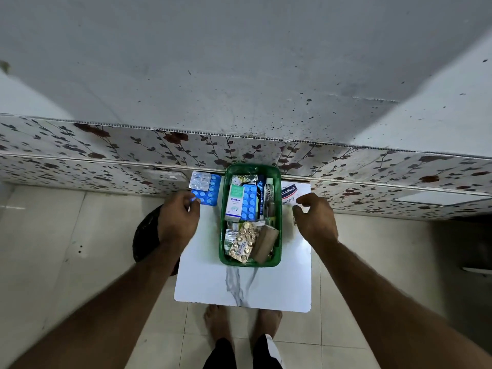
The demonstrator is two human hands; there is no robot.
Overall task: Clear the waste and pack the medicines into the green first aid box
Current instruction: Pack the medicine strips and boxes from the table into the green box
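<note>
The green first aid box [223, 235] stands open on a small white marble-look table [239, 286], filled with a white Optibex carton [234, 202], blue and gold blister strips, a tube and foil packs. Left of the box lie a blue blister strip [213, 191] and a silver blister strip [199, 180] on top of it. My left hand [177, 218] pinches the near corner of the blue strip. Right of the box lies a white Hansaplast pack [291, 191]. My right hand [315, 219] hovers at its near edge, fingers curled and apart, holding nothing I can see.
A black bag [145, 235] sits on the tiled floor left of the table, partly behind my left arm. A floral-patterned ledge [106, 161] runs behind the table below a grey wall. My bare feet [239, 323] stand at the table's near edge.
</note>
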